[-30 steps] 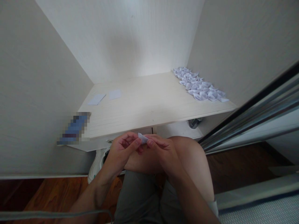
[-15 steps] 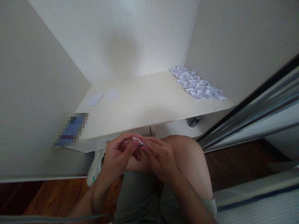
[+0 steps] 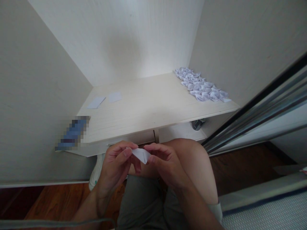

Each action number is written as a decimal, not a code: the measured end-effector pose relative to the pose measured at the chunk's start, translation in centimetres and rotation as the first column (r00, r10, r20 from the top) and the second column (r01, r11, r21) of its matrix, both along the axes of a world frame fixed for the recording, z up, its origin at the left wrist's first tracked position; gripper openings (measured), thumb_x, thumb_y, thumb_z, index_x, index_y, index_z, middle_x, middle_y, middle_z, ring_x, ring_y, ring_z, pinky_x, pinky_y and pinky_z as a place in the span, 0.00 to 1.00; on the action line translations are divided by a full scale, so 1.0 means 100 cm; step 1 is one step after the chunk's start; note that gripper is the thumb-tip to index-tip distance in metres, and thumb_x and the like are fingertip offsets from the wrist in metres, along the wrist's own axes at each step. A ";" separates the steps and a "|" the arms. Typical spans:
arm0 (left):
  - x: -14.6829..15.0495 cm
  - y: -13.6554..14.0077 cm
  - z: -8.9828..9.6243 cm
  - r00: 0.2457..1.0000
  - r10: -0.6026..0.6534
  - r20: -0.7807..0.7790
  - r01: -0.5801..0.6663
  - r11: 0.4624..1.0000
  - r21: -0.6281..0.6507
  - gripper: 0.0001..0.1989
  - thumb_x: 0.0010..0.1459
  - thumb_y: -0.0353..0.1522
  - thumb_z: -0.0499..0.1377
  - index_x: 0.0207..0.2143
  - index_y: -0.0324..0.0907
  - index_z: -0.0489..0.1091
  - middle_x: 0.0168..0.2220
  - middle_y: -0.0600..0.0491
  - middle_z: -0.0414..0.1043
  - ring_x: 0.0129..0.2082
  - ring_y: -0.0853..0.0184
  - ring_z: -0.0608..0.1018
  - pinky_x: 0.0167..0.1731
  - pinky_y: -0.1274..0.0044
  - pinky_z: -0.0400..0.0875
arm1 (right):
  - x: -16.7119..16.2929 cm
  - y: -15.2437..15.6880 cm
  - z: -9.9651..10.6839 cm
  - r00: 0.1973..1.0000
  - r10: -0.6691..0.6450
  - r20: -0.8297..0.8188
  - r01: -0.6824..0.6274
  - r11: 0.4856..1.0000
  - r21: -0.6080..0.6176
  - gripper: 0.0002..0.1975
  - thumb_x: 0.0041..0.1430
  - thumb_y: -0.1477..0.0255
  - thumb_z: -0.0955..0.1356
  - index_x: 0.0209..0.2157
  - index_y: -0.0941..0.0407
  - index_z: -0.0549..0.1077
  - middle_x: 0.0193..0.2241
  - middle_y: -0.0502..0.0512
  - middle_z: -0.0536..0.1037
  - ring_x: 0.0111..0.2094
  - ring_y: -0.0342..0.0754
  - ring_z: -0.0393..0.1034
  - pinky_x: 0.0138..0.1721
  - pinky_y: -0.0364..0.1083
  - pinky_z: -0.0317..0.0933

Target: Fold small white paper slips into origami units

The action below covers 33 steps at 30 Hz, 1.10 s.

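Between my two hands, above my lap, is a small white folded paper with slanted edges and a crease down its face. My left hand pinches its left end between thumb and fingers. On the other side, my right hand has thumb and fingertips closed on the right end. Many similar folded paper pieces lie packed in rows along the right side of the white desk. Flat white paper sheets rest at the desk's left, with another single sheet beside them.
A pixelated blue object is at the desk's left front edge. Under the desktop, a dark can stands on a lower shelf. Walls enclose the desk at back and sides, and metal sliding-door rails run along the right. A white shoe shows below.
My hands have moved slightly apart, and the folded paper has turned so that more of its face shows. The things on the desk stay where they were.
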<state>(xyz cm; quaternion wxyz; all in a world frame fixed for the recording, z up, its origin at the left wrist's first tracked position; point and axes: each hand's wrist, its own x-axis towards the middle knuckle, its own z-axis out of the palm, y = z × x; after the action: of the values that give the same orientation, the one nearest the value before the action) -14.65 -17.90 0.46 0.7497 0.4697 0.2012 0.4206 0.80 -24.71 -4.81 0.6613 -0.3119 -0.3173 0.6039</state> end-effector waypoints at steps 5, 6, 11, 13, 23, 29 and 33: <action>-0.008 -0.005 -0.004 0.995 -0.056 0.084 0.063 0.994 -0.090 0.06 0.57 0.33 0.70 0.37 0.43 0.82 0.33 0.55 0.80 0.18 0.67 0.81 0.14 0.81 0.77 | -0.007 -0.003 0.005 0.962 0.087 -0.258 -0.092 0.996 -0.009 0.15 0.49 0.69 0.81 0.40 0.49 0.84 0.38 0.48 0.85 0.39 0.43 0.78 0.44 0.43 0.70; -0.009 -0.006 -0.005 0.991 -0.082 0.103 0.093 0.990 -0.104 0.06 0.57 0.33 0.70 0.38 0.44 0.82 0.33 0.55 0.80 0.19 0.67 0.82 0.14 0.81 0.77 | -0.009 -0.003 0.007 0.946 0.107 -0.304 -0.115 0.993 -0.008 0.15 0.48 0.69 0.82 0.40 0.49 0.83 0.37 0.48 0.85 0.37 0.43 0.79 0.42 0.43 0.71; -0.014 -0.008 -0.010 0.955 -0.225 0.190 0.251 0.960 -0.123 0.07 0.60 0.33 0.68 0.41 0.45 0.82 0.33 0.55 0.76 0.22 0.69 0.82 0.16 0.84 0.77 | -0.018 -0.002 0.011 0.880 0.183 -0.438 -0.190 0.981 0.028 0.14 0.47 0.69 0.82 0.37 0.51 0.83 0.30 0.46 0.83 0.28 0.38 0.75 0.33 0.38 0.68; -0.014 -0.007 -0.012 0.951 -0.234 0.201 0.266 0.952 -0.152 0.07 0.59 0.32 0.68 0.40 0.46 0.82 0.33 0.55 0.75 0.23 0.69 0.82 0.15 0.85 0.75 | -0.018 -0.002 0.012 0.862 0.188 -0.471 -0.185 0.981 0.052 0.13 0.48 0.69 0.82 0.36 0.51 0.83 0.29 0.46 0.83 0.26 0.37 0.73 0.31 0.36 0.67; -0.012 -0.004 -0.013 0.959 -0.222 0.176 0.256 0.945 -0.203 0.07 0.57 0.31 0.70 0.39 0.46 0.84 0.32 0.54 0.76 0.23 0.72 0.80 0.13 0.89 0.73 | -0.008 -0.004 0.011 0.849 0.133 -0.511 -0.148 0.989 0.013 0.12 0.51 0.68 0.81 0.38 0.52 0.83 0.34 0.50 0.85 0.30 0.38 0.76 0.35 0.36 0.71; -0.013 -0.004 -0.009 0.979 -0.192 0.071 0.202 0.961 -0.187 0.05 0.54 0.34 0.72 0.35 0.48 0.84 0.29 0.53 0.72 0.19 0.73 0.76 0.09 0.87 0.69 | -0.004 -0.004 0.014 0.888 0.095 -0.450 -0.124 0.992 -0.034 0.11 0.49 0.67 0.81 0.34 0.53 0.82 0.26 0.47 0.80 0.26 0.38 0.72 0.30 0.36 0.67; -0.014 -0.003 -0.011 0.972 -0.223 0.076 0.233 0.957 -0.172 0.04 0.55 0.34 0.71 0.36 0.48 0.84 0.32 0.53 0.71 0.19 0.74 0.75 0.11 0.86 0.72 | -0.002 -0.005 0.017 0.900 0.092 -0.426 -0.130 0.990 -0.061 0.12 0.46 0.66 0.82 0.31 0.52 0.81 0.26 0.47 0.79 0.26 0.40 0.70 0.30 0.38 0.67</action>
<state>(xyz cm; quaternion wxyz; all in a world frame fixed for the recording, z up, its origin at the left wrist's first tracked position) -16.07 -18.20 -0.65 0.8379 0.4080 0.1618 0.3244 0.58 -25.21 -3.11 0.6644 -0.1841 -0.1573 0.7071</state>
